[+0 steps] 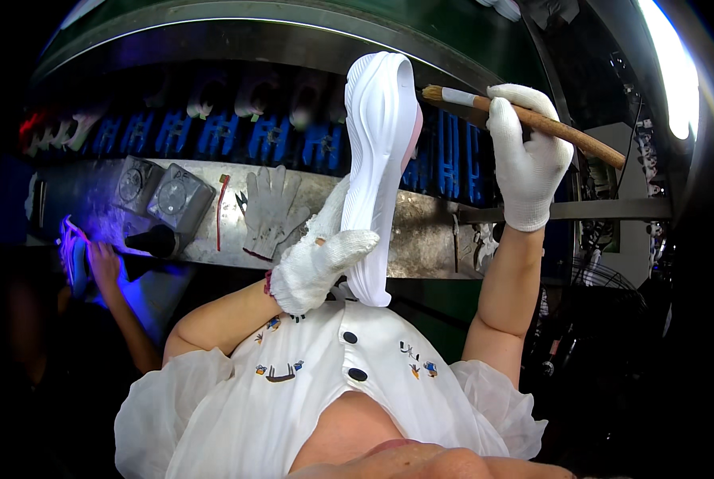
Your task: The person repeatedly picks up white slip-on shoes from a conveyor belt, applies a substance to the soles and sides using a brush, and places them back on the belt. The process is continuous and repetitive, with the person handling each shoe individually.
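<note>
Gloved in white knit, my left hand point(321, 263) is closed around the heel half of a white shoe sole point(370, 152). The sole stands nearly upright before my chest, its ridged side wall toward me and a pinkish strip along its right edge. My right hand point(526, 152), also in a white glove, grips a wooden-handled brush point(557, 128) between thumb and fingers. The brush's pale bristles point left, just right of the sole's upper part and apart from it. White wrapping covers the brush near its bristles.
Ahead runs a metal bench point(421, 231) with grey gloves point(269, 211), a red-handled tool point(222, 209) and two clear-sided boxes point(180, 198). Behind it, blue racks point(221, 136) carry shoe parts. At left, another person's hand point(104, 263) holds a shoe under violet light.
</note>
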The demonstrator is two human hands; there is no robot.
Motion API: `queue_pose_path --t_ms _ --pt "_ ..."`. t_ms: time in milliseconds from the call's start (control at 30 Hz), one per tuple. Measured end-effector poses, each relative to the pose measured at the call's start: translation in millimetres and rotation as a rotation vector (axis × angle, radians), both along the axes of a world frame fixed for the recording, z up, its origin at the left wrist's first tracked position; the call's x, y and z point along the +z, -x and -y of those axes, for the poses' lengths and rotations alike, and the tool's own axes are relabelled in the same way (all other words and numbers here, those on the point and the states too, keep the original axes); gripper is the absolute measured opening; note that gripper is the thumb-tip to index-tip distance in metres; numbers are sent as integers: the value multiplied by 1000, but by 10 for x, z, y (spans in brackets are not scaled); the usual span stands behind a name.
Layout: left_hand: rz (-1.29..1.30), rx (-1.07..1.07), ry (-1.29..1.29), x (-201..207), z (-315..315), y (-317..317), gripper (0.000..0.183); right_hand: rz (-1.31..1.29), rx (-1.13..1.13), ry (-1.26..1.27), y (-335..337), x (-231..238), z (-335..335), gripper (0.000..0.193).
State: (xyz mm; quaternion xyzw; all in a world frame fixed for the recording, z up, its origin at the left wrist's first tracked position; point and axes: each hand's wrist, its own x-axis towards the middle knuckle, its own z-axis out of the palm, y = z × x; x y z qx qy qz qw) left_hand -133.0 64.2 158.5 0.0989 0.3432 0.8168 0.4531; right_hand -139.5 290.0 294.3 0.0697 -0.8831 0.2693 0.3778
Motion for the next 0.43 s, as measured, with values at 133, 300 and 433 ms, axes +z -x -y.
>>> queue_pose_path --t_ms 133,300,433 --pt "112 -61 -101 48 35 32 93 -7 -45 145 -86 -53 3 9" --pt "263 -101 -133 108 80 77 90 34 72 185 -243 -135 130 10" --pt "227 -35 -126 113 86 62 87 88 89 96 -270 -176 167 11"
